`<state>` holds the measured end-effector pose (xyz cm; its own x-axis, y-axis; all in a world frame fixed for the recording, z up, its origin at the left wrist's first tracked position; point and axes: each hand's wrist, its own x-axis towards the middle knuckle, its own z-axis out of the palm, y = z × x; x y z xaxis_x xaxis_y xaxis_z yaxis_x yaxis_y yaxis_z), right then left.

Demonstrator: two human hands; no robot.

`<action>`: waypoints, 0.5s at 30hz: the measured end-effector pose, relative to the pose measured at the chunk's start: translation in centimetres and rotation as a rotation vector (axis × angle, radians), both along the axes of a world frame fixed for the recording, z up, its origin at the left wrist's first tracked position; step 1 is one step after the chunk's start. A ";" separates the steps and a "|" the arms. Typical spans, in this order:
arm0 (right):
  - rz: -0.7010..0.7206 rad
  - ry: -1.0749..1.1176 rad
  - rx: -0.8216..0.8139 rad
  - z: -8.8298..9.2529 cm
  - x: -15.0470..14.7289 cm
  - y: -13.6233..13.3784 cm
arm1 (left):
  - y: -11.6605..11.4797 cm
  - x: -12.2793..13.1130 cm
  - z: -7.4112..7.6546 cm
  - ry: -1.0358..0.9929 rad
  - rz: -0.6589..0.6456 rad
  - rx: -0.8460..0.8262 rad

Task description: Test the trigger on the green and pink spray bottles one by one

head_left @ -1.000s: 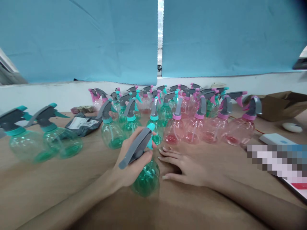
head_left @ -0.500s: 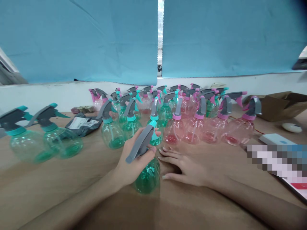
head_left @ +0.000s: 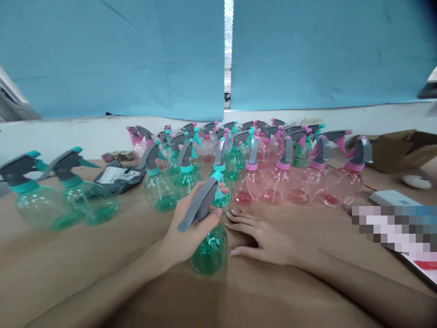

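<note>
My left hand [head_left: 189, 223] is closed around the neck of a green spray bottle [head_left: 209, 253], below its grey and turquoise trigger head. The bottle stands upright or nearly so, and the hand hides its collar. To its right, my right hand [head_left: 261, 234] rests palm down on the wooden table [head_left: 273, 291] with the fingers spread and holding nothing. Just beyond the hands stands a front row of spray bottles, green ones [head_left: 162, 193] on the left and pink ones [head_left: 246, 189] on the right, each with a little coloured liquid or tint at the base.
Two green spray bottles [head_left: 89, 202] stand apart at the left. Behind them lies a dark plastic packet [head_left: 119, 176]. More spray bottles crowd toward the wall. A cardboard box [head_left: 398, 150], a white computer mouse [head_left: 415, 181] and a white box [head_left: 394, 198] are at the right.
Almost nothing differs. My left hand still grips the green spray bottle, its trigger head shifted very slightly left, and my right hand stays flat on the table.
</note>
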<state>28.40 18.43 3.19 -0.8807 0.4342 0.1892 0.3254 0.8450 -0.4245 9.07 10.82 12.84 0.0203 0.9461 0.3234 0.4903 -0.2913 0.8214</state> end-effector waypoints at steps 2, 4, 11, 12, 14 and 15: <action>0.003 0.019 -0.003 0.0 0.0 0.0 | 0.0 0.0 0.0 0.002 -0.002 -0.001; 0.007 0.031 -0.008 -0.1 0.0 0.0 | -0.1 0.0 0.0 0.005 -0.004 0.001; 0.012 0.046 -0.024 -0.5 0.1 0.2 | 0.2 -0.2 -0.6 -0.015 -0.019 0.027; 0.014 0.051 -0.026 -0.5 0.1 0.2 | 0.2 -0.2 -0.6 -0.021 -0.019 0.025; 0.013 0.053 -0.033 -0.4 0.1 0.1 | 0.2 -0.2 -0.6 -0.027 -0.022 0.021; 0.009 0.050 -0.035 -0.3 0.1 0.1 | 0.1 -0.2 -0.5 -0.028 -0.024 0.019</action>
<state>28.47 18.54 2.85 -0.8746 0.4330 0.2180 0.2952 0.8324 -0.4690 8.89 10.95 12.30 0.0341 0.9390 0.3422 0.4601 -0.3187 0.8287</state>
